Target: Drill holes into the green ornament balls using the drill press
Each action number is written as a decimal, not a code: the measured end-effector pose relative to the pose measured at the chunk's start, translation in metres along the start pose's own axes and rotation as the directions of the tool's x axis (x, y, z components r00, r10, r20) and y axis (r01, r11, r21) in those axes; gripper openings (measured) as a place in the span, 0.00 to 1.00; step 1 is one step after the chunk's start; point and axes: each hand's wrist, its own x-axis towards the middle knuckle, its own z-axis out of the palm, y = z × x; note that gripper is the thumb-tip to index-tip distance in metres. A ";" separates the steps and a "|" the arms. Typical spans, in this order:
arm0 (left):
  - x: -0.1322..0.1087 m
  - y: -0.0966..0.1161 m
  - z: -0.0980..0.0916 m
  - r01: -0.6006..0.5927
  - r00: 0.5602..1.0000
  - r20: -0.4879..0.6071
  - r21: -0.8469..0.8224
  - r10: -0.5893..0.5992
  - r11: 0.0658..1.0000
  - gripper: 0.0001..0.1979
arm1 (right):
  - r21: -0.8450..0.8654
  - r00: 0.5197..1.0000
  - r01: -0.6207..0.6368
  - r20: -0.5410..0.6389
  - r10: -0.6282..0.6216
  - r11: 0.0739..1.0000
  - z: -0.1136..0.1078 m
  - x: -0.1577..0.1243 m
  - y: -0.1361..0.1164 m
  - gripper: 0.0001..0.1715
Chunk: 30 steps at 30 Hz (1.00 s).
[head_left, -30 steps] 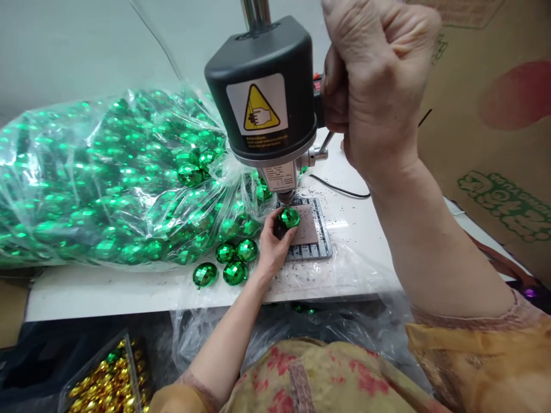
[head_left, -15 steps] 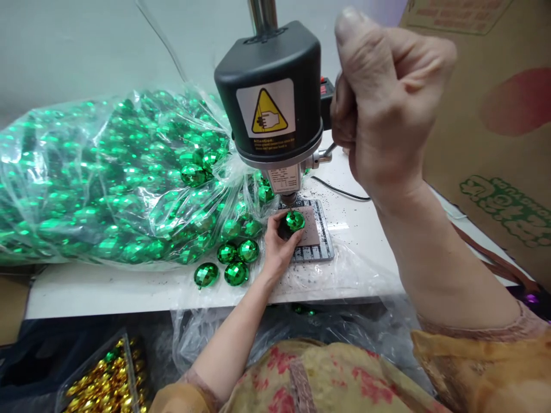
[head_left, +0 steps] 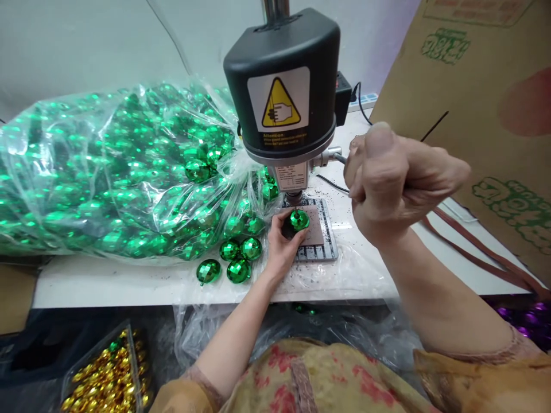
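A small bench drill press (head_left: 282,86) with a black head and a yellow hand-warning sticker stands on the white table. My left hand (head_left: 284,244) grips a shiny green faceted ball (head_left: 299,219) between thumb and fingers, on the brown pad (head_left: 314,229) over the slotted metal base (head_left: 330,244). The ball sits right below the chuck (head_left: 295,198). On the right, my right hand (head_left: 394,178) is closed round the press's feed lever (head_left: 340,158), whose grip end my fingers hide. Several loose green balls (head_left: 239,271) lie left of my left hand.
A clear plastic bag (head_left: 107,183) full of green balls fills the table's left side. A large cardboard box (head_left: 486,115) stands at the right. Below the table edge are a bin of gold balls (head_left: 103,378) and some purple ones (head_left: 529,321). Dark shavings dot the tabletop.
My right hand has come down with the lever, from beside the upper part of the drill head to about chuck-lever height. My left hand still holds the green ball on the pad.
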 end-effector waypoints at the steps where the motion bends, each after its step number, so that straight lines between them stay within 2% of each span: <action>1: 0.000 0.000 0.000 0.000 1.000 0.001 0.000 0.000 1.000 0.26 | -0.016 1.000 0.010 -0.013 -0.010 1.000 0.000 -0.001 0.002 0.34; 7: 0.000 0.000 0.001 -0.001 1.000 -0.018 -0.012 0.001 1.000 0.25 | -0.053 0.993 0.099 -0.057 -0.102 0.994 0.000 -0.009 0.011 0.35; 13: 0.000 -0.003 0.001 -0.011 1.000 -0.021 -0.020 0.010 1.000 0.26 | 0.049 0.979 0.203 -0.038 -0.201 0.978 -0.001 -0.014 0.015 0.32; 21: 0.000 -0.003 0.002 -0.018 1.000 -0.019 -0.039 0.017 0.999 0.26 | 0.091 0.941 0.336 -0.063 -0.331 0.937 0.000 -0.015 0.026 0.32; 23: 0.000 -0.004 0.002 -0.017 1.000 -0.012 -0.050 0.016 0.999 0.26 | 0.104 0.933 0.359 -0.042 -0.357 0.927 -0.001 -0.016 0.030 0.30; 27: -0.001 -0.003 0.000 -0.014 1.000 -0.007 -0.029 0.014 0.999 0.26 | 0.168 0.877 0.465 0.045 -0.478 0.870 -0.007 -0.019 0.037 0.28; 29: -0.002 -0.002 0.000 -0.017 1.000 -0.011 -0.015 0.016 1.000 0.25 | 0.164 0.878 0.462 0.050 -0.475 0.871 -0.010 -0.019 0.033 0.28; 30: -0.002 -0.003 0.001 -0.020 1.000 -0.013 -0.009 0.020 1.000 0.25 | 0.139 0.897 0.431 0.037 -0.440 0.891 -0.010 -0.018 0.029 0.29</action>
